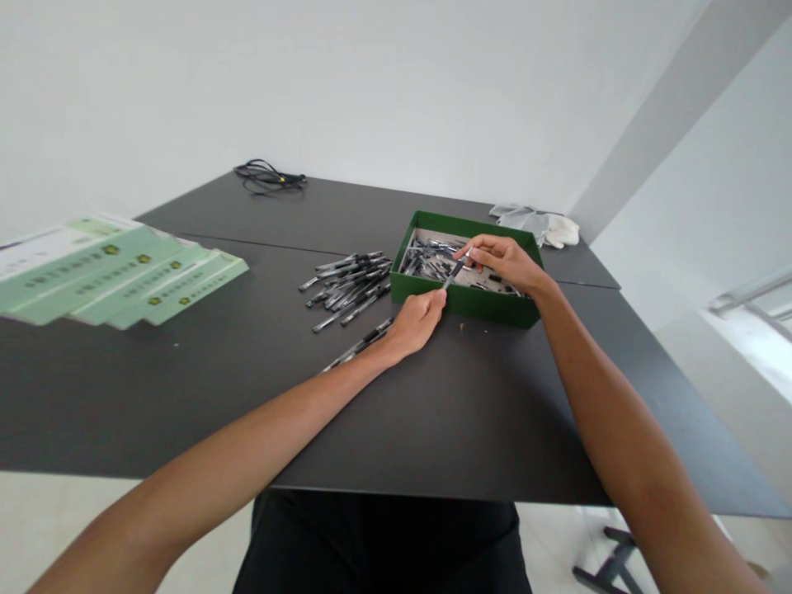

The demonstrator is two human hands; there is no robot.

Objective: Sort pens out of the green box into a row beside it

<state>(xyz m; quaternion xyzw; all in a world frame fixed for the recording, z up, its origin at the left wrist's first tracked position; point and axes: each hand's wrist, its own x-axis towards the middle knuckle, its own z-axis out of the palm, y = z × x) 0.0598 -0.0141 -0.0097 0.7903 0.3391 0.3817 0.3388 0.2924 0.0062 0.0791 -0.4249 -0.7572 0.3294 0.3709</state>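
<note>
I had one pen [456,271] held between my two hands, up over the near side of the green box [470,308]. My left hand [421,320] was closed around the low end of the pen, with the thumb pressed on it. My right hand [502,260] had its thumb and fingertips pinched together near the top end, and the rest of that hand was loosely curled. I could not tell if the right fingers also had a tiny part in them. The pen was tilted, with its top leaning to the right. To do this bit well, I think the left hand needed to hold firm and do no twisting, so that the right fingers could do the fine work. Both ends had to line up straight, as a crooked push might bend or jam something. A soft pinch seemed better than a hard squeeze. Being over the box was smart, since a dropped bit would probably land with the small pen parts [426,262] in there. On the tabletop [433,421], a messy pile of pens [352,285] lay just left of the box, and a few more pens [362,342] lay close by my left hand, so my elbow had to be careful.
</note>
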